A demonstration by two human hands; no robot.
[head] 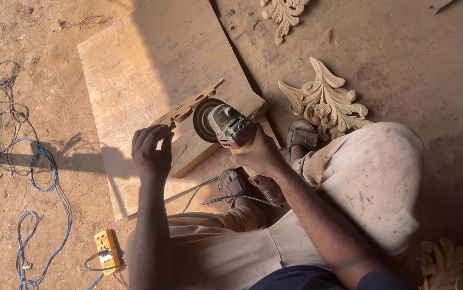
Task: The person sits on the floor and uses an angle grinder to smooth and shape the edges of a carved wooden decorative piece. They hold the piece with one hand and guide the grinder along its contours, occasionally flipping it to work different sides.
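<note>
Wooden carved strip (188, 107) pinned by left hand (152, 153) near board edge (199, 156); right hand (261, 156) clamps grinder (226, 126).

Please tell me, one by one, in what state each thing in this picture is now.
Left hand: holding the thin carved strip on the block.
Right hand: gripping the grinder.
Grinder: disc against the strip.
Carved leaf piece: flat on the ground.
Blue cable: loose on the dirt.
</note>
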